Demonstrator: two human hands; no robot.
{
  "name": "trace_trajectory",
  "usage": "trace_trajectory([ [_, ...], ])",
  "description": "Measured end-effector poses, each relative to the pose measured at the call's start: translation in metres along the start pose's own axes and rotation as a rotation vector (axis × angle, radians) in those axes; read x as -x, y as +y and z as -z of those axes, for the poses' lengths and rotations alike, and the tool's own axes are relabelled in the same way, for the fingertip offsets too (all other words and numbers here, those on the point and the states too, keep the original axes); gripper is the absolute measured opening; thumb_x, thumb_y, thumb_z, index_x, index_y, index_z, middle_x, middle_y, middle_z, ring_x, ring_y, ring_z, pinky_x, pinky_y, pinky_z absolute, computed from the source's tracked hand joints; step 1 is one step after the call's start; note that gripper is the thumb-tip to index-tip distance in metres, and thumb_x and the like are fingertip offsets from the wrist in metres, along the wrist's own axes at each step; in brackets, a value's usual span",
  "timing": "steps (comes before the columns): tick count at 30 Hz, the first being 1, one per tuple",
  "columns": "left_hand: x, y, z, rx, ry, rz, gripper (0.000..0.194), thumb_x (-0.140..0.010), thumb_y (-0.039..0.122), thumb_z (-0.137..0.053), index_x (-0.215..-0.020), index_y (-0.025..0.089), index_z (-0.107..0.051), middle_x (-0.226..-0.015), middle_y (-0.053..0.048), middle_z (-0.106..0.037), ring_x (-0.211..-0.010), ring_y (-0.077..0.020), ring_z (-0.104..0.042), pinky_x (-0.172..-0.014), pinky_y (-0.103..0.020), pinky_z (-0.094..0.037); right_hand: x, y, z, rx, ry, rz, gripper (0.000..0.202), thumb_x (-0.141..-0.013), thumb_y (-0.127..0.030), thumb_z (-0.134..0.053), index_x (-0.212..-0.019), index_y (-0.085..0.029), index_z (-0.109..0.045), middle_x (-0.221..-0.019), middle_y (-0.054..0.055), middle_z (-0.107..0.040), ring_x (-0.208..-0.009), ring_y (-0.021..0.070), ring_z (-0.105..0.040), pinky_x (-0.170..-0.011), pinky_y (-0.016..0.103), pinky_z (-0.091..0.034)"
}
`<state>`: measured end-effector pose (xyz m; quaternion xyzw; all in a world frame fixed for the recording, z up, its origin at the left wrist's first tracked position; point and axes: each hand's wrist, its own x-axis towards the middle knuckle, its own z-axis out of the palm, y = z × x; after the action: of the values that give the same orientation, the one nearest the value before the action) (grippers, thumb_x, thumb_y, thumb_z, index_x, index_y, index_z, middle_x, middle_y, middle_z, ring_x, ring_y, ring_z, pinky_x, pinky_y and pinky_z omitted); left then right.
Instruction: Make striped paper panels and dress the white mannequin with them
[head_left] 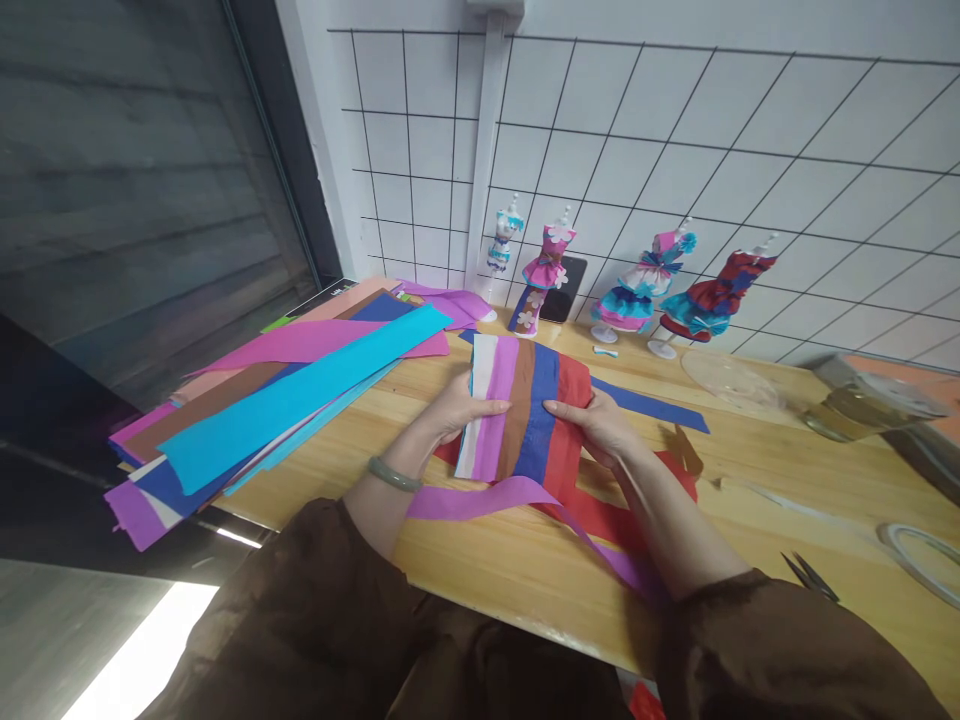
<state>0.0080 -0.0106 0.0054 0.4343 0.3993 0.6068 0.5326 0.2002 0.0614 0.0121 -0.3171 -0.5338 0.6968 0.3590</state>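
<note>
Holding striped panel [523,432] over counter [480,562], mid-view — gripped at 9 o'clock by left hand [456,408], at 3 by right hand [602,428] | possibly creasing or tearing if pulled unevenly | possibly snagging on purple strip [469,502] towards 6 o'clock.

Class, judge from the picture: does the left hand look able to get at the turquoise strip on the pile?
Probably yes: the turquoise strip lies uncovered atop the pile, near the left hand. That hand grips the striped panel, so would likely need to let go first.
</note>
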Motion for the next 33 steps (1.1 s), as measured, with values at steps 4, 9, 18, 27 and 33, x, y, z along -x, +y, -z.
trace_trajectory([
  [4,-0.002,-0.002,0.002,0.013,0.012,-0.030,0.060,-0.054,0.022,-0.078,-0.110,0.016,-0.055,-0.109,-0.010,-0.062,-0.102,-0.0249,-0.056,-0.089,-0.040,-0.042,-0.001,0.004,-0.001,-0.024,-0.020,-0.031,0.040,-0.059,-0.025,-0.077,-0.096,-0.020,-0.062,-0.100,0.005,-0.068,-0.091,0.0238,-0.064,-0.086,0.039,-0.050],
  [9,-0.005,-0.005,0.007,0.006,0.057,-0.044,0.060,-0.056,0.023,-0.077,-0.111,0.014,-0.054,-0.110,-0.012,-0.061,-0.102,-0.0258,-0.056,-0.090,-0.042,-0.042,0.002,0.008,-0.005,-0.028,-0.082,-0.087,0.046,-0.058,-0.023,-0.077,-0.101,-0.021,-0.060,-0.103,0.006,-0.067,-0.091,0.0241,-0.064,-0.085,0.040,-0.050],
  [18,0.000,-0.006,0.002,-0.029,-0.101,0.045,0.065,-0.051,0.023,-0.079,-0.111,0.013,-0.057,-0.110,-0.014,-0.061,-0.105,-0.0288,-0.054,-0.092,-0.044,-0.040,-0.001,0.010,-0.003,0.019,0.028,-0.043,0.040,-0.056,-0.025,-0.078,-0.093,-0.020,-0.063,-0.094,0.005,-0.070,-0.085,0.0249,-0.066,-0.083,0.041,-0.052],
  [27,-0.002,-0.007,0.006,-0.047,-0.044,0.050,0.055,-0.054,0.021,-0.077,-0.106,0.013,-0.059,-0.108,-0.012,-0.062,-0.101,-0.0259,-0.056,-0.090,-0.041,-0.042,0.001,0.012,-0.004,0.040,0.043,-0.024,0.042,-0.059,-0.030,-0.076,-0.098,-0.021,-0.061,-0.101,0.005,-0.068,-0.090,0.0260,-0.064,-0.084,0.042,-0.051],
  [33,-0.004,-0.009,0.007,-0.059,0.028,0.004,0.051,-0.055,0.023,-0.076,-0.102,0.013,-0.060,-0.102,-0.010,-0.064,-0.094,-0.0241,-0.059,-0.087,-0.041,-0.043,0.001,0.013,-0.006,-0.002,0.021,-0.086,0.039,-0.061,-0.031,-0.075,-0.097,-0.021,-0.062,-0.098,0.006,-0.069,-0.085,0.0262,-0.065,-0.080,0.043,-0.053],
])
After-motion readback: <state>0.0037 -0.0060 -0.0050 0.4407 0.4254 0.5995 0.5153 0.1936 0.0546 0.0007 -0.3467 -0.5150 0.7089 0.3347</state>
